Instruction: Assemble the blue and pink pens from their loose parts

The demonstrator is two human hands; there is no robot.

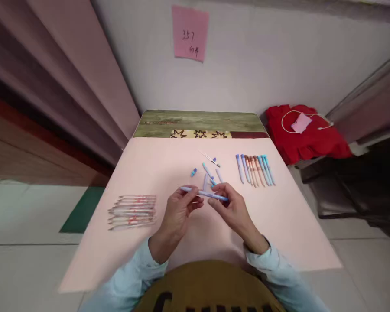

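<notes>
Between my two hands lies a light blue pen (205,193) with a darker blue end at the right. My left hand (181,206) pinches its pale end between thumb and fingers. At the blue end, my right hand (230,207) grips the pen with thumb and fingertips. Just beyond them are loose pen parts: a teal-tipped barrel (207,170), a pale lilac tube (219,175), a small blue cap piece (193,172) and a thin refill (209,158). Some parts are half hidden behind my right hand.
A row of several capped pens (255,170) in purple, brown and blue stands at the right. Several clear-bodied pens (132,211) lie stacked at the left. Beyond the pink table cover (273,242), a red cloth (307,141) carries a cord and pink paper.
</notes>
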